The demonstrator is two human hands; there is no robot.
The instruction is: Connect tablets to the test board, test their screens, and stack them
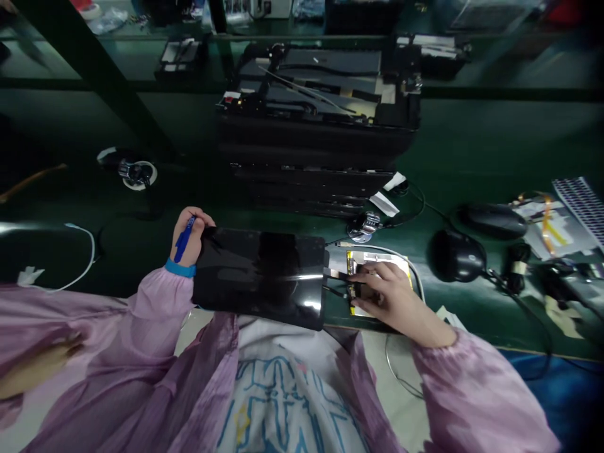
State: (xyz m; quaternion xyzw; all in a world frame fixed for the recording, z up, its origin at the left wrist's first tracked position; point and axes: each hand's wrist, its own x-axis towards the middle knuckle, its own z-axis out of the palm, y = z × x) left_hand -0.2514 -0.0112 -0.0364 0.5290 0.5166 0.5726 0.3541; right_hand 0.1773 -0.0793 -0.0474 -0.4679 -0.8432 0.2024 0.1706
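Evidently my right hand [389, 296] has its fingers slightly parted, reaching down at the ribbon cables [336, 275] over a silver-and-yellow part [370, 257]; whether they pinch anything I cannot tell; my left hand [189, 238] curls closed around a blue pen [185, 240] at the black panel's [259, 274] left end, presumably steadying it so the cables stay slack; the panel lies before my chest, long axis left to right, cabled end pointing right; beyond, on the tabletop [472, 163], stands a dark stack [311, 145].
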